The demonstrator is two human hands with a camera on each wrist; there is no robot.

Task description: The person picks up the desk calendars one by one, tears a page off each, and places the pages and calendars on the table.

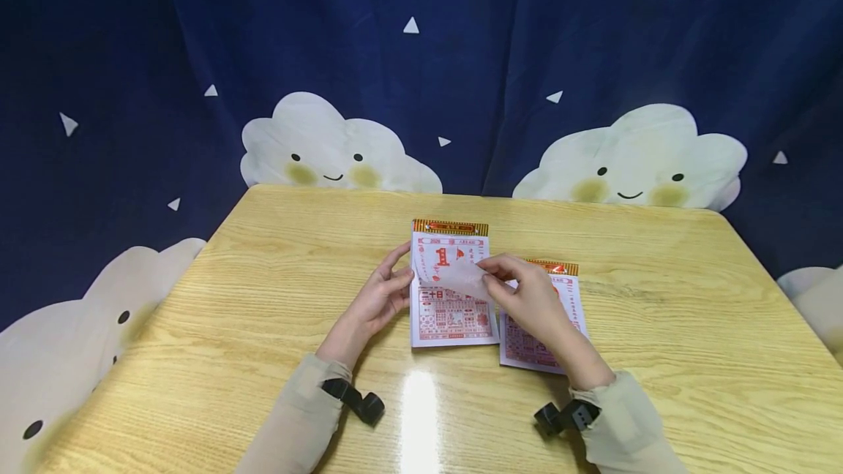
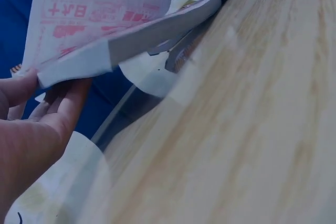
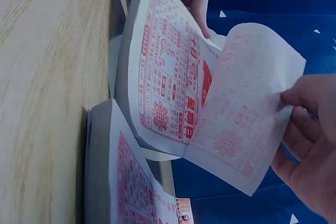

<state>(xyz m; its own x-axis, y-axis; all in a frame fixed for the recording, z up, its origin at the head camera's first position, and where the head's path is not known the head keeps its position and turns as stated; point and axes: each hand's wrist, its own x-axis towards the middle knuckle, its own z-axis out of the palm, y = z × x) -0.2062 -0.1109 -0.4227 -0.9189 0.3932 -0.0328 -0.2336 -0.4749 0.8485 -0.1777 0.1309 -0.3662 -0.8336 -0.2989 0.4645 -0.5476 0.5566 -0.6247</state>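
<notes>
A tear-off calendar (image 1: 454,324) with red print and a gold-and-red top strip stands out mid-table. My left hand (image 1: 377,300) holds its left edge; in the left wrist view the thumb lies along the pad's edge (image 2: 79,66) and the fingers reach underneath. Between thumb and fingers, my right hand (image 1: 532,303) pinches a thin page (image 3: 247,103), lifted and folded up from the pad. Printing shows faintly through this sheet, and more red print is on the page beneath. A second tear-off calendar (image 1: 574,302) lies to the right, partly hidden below the right hand and forearm.
Both calendars are on a light wooden table (image 1: 296,254). Behind it hangs a dark blue curtain (image 1: 461,57) with smiling white clouds and small triangles. A black strap with a camera (image 1: 356,401) sits on the left wrist, another camera (image 1: 566,418) on the right.
</notes>
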